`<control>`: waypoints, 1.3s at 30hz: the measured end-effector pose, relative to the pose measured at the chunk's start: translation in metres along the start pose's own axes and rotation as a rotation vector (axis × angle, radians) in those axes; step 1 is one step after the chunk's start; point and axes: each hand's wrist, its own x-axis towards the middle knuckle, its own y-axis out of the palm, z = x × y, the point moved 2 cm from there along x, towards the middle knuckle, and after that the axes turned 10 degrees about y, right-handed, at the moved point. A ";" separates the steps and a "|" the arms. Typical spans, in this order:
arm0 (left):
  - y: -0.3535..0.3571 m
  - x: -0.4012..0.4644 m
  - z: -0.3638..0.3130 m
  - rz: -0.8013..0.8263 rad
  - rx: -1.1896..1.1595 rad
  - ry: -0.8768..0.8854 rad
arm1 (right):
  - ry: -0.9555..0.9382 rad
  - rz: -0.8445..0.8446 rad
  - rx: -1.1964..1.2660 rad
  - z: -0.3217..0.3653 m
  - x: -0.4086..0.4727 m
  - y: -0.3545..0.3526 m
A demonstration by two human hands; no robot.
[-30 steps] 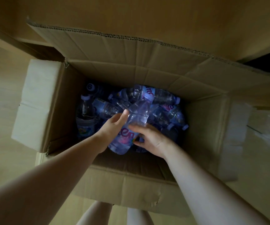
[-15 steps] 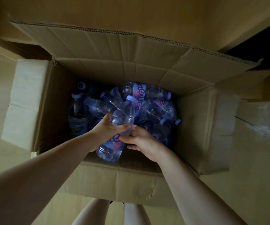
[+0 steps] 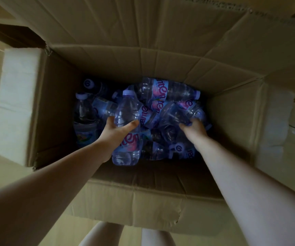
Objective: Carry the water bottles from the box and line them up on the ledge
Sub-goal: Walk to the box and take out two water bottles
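An open cardboard box stands below me with several clear water bottles heaped in its dim bottom. My left hand is wrapped around the middle of one bottle, which has a pale cap pointing away from me and a pink-lettered label. It is lifted a little above the heap. My right hand reaches down at the right side and closes on a second bottle still lying among the others. Its fingertips are hidden under that bottle. The ledge is not in view.
Four box flaps fold outward: a wide one at the far side, pale ones at left and right. The near box wall lies between my arms. My legs show below it on a light wooden floor.
My right hand has let go of the first bottle and moved right onto another one. My left hand now holds the first bottle alone. The camera has leaned closer over the box.
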 end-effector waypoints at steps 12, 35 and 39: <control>-0.016 -0.013 -0.007 -0.037 0.044 -0.033 | -0.294 -0.073 -0.264 0.017 -0.048 -0.024; -0.017 -0.007 0.008 -0.046 0.065 -0.034 | -0.232 -0.268 -0.022 0.098 -0.028 -0.004; -0.016 -0.005 0.009 -0.043 0.028 -0.043 | -0.078 -0.248 0.303 0.049 -0.050 0.034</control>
